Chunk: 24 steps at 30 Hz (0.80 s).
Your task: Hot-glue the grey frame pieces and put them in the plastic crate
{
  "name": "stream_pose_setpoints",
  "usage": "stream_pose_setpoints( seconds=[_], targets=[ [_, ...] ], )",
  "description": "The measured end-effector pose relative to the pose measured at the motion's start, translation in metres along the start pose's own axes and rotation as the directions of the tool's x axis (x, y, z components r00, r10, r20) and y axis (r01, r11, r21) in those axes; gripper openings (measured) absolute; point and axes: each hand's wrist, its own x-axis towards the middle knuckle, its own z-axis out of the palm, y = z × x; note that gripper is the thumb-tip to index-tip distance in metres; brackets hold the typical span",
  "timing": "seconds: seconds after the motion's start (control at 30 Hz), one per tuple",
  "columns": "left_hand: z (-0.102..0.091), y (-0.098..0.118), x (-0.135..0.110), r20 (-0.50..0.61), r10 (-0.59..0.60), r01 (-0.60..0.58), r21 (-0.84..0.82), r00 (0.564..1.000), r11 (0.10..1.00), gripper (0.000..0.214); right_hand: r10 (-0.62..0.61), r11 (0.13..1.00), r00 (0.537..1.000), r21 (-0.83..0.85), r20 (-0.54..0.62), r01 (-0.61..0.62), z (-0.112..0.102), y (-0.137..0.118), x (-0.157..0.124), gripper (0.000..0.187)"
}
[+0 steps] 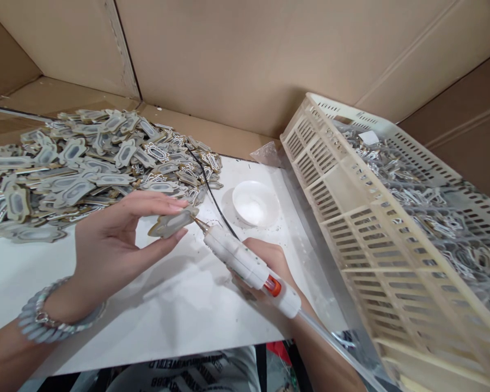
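My left hand [118, 239] pinches one flat ornate plaque piece [172, 223] between thumb and fingers, a little above the white table [175, 305]. My right hand [269, 267] is wrapped round a white glue gun [249, 264] with an orange trigger. Its metal tip touches the right end of the held piece. A clear glue stick sticks out of the gun's back toward the lower right. A beaded bracelet sits on my left wrist.
A big heap of similar grey and gold pieces [85, 163] covers the table's far left. A small white bowl [255, 202] stands mid-table. A cream slotted plastic basket [392, 234] with several pieces leans at the right. Cardboard walls [245, 60] close off the back. A black cord crosses the table.
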Motion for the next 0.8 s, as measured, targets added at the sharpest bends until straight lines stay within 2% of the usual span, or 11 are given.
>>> stream_pose_setpoints(
  seconds=[0.8],
  targets=[
    [0.0013, 0.0012, -0.0004, -0.030, -0.042, 0.042, 0.003, 0.999, 0.999, 0.033, -0.001, 1.000, 1.000, -0.020, 0.014, 0.002, -0.0012, 0.0001, -0.0003, 0.013]
  ],
)
